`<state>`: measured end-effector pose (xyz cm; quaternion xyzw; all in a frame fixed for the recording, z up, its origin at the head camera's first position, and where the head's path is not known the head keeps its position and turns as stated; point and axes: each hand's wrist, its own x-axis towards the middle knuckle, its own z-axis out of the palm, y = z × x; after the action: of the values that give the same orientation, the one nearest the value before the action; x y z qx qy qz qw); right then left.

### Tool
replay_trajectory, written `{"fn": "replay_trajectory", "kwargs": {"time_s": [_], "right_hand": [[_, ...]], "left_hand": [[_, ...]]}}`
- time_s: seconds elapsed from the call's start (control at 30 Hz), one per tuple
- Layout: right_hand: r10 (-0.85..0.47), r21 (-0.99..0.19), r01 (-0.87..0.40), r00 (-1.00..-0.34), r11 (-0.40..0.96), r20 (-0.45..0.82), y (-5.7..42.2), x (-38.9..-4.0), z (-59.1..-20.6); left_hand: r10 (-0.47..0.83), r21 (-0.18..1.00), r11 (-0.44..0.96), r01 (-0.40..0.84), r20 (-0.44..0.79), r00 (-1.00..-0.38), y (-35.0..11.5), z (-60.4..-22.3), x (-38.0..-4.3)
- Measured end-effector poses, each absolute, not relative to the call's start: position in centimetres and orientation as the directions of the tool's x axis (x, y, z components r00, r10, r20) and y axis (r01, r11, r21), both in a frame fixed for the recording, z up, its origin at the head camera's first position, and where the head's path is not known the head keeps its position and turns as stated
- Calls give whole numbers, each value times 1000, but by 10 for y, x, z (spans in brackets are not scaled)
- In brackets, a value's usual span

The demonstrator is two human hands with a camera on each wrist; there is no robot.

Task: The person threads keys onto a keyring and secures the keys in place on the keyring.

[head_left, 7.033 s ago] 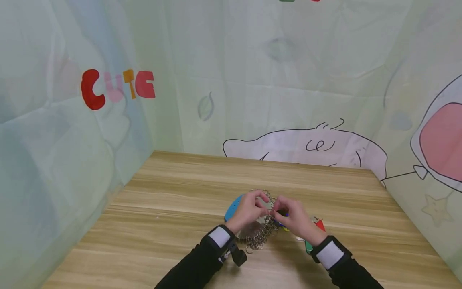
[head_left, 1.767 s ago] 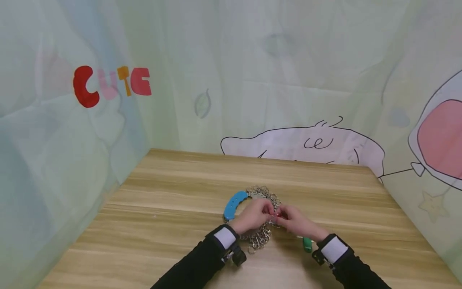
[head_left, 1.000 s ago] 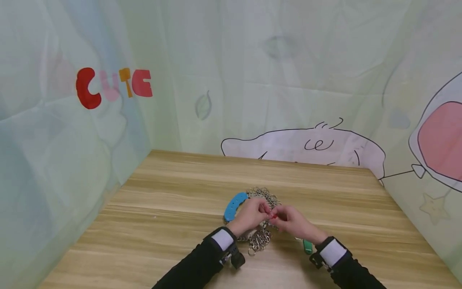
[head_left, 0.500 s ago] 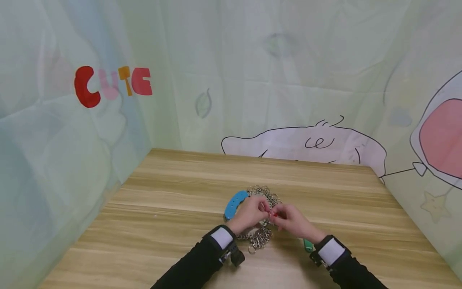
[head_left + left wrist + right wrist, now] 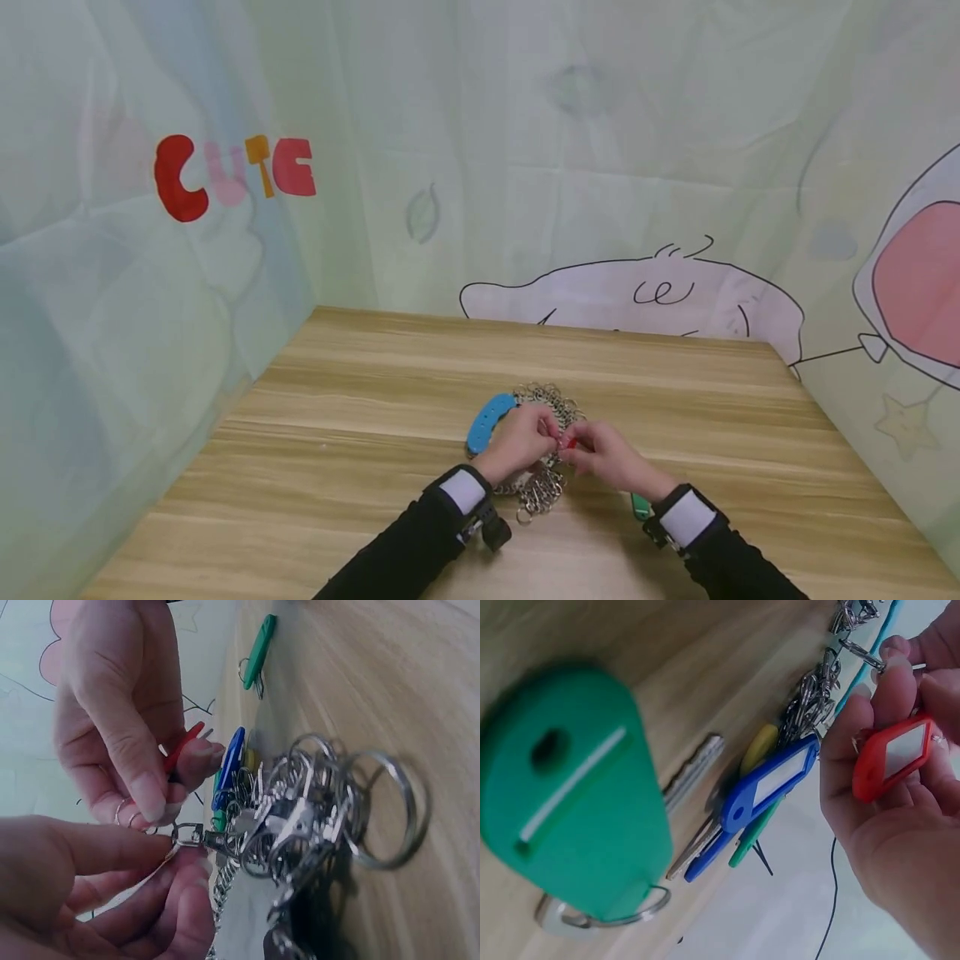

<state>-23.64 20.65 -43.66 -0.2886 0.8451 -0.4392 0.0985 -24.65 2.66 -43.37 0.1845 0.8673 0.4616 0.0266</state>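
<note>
A red key tag with a key is held in my right hand, its small split ring close to my left fingertips. My left hand pinches a small metal swivel clasp. That clasp belongs to a large key ring with a curved blue plastic piece and a thick bunch of metal clasps and rings. In the left wrist view the fingertips of both hands nearly meet at the clasp. Whether the tag's ring is threaded onto it, I cannot tell.
A green key tag with its own ring lies on the wooden table near my right wrist. Blue, yellow and further green tags lie by the bunch. Printed cloth hangs behind.
Seven seconds ago the red key tag lay on the table near the green one; now it is in my right hand. Over the last second both hands stay close together, with only small finger shifts.
</note>
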Motion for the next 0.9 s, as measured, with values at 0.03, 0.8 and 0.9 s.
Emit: {"fn": "replay_trajectory", "kwargs": {"time_s": [0.03, 0.8, 0.9], "right_hand": [[-569, -797, -404, -817, 449, 93, 206, -237, -436], [-529, -869, -268, -849, 417, 8, 212, -233, -435], [-524, -867, -267, -852, 421, 8, 212, -234, -435]], "left_hand": [[361, 789, 515, 335, 154, -920, 27, -434, -247], [366, 701, 528, 479, 321, -873, 30, -439, -245], [367, 716, 516, 471, 312, -876, 29, -438, -245]]}}
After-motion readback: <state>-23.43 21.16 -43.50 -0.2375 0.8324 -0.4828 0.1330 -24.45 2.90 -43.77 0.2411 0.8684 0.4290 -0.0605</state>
